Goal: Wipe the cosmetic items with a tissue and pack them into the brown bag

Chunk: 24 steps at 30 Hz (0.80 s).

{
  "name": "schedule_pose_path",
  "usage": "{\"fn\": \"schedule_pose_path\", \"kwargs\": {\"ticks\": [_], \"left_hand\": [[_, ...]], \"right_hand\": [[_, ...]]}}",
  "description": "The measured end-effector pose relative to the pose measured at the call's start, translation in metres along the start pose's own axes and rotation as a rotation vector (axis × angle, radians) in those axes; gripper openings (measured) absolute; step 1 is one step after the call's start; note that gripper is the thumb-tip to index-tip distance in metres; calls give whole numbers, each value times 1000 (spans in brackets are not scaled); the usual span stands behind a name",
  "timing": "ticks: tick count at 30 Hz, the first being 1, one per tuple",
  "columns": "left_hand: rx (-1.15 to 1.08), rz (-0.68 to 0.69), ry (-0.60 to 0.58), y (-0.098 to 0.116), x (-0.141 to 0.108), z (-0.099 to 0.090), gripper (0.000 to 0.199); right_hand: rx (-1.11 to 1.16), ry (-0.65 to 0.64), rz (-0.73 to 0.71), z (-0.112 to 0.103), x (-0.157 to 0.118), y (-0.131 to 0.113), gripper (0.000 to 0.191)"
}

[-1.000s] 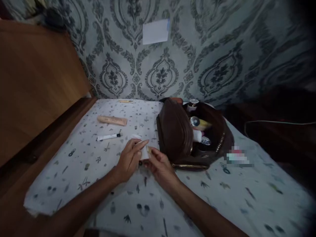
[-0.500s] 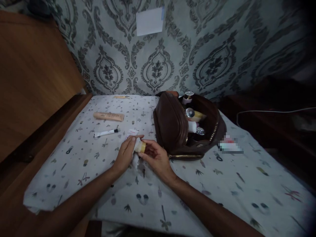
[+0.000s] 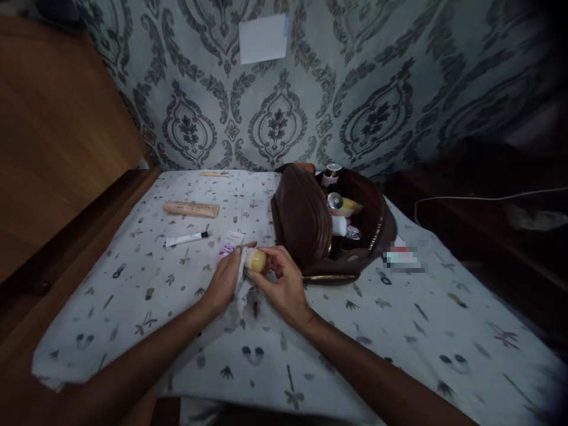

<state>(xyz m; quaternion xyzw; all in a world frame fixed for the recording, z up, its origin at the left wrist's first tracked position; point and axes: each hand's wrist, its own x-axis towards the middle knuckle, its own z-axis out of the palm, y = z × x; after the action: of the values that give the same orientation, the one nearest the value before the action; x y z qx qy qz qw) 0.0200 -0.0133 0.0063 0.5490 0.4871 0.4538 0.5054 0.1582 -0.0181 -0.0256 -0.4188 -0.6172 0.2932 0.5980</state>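
Just below frame centre, your left hand point(image 3: 225, 277) presses a crumpled white tissue point(image 3: 242, 291) against a small, rounded yellow-and-white container point(image 3: 256, 260); your right hand point(image 3: 286, 285) pinches its yellow end. Bunched tissue could loosen your hold, dropping the container.

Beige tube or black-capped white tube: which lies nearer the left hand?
The slim white tube with the black cap. It lies on the near side of the thicker beige tube, closer to the left hand, which holds white tissue or cloth.
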Motion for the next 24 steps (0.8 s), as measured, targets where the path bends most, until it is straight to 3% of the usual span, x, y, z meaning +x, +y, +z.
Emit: {"fn": "schedule_pose_path", "kwargs": {"ticks": [6,13,20,24], "left_hand": [[158,194,-67,-1,-6,-2,49],[117,123,15,1,-1,-2,53],[261,294,-20,-2,-7,-3,44],[374,371,-92,-9,-10,-2,42]], "right_hand": [[-111,-21,-130,-4,0,-4,37],[-81,-101,-167,-4,-2,-4,36],[-155,-71,-66,-6,-1,-7,28],[-222,-110,-95,-6,-2,-8,34]]}}
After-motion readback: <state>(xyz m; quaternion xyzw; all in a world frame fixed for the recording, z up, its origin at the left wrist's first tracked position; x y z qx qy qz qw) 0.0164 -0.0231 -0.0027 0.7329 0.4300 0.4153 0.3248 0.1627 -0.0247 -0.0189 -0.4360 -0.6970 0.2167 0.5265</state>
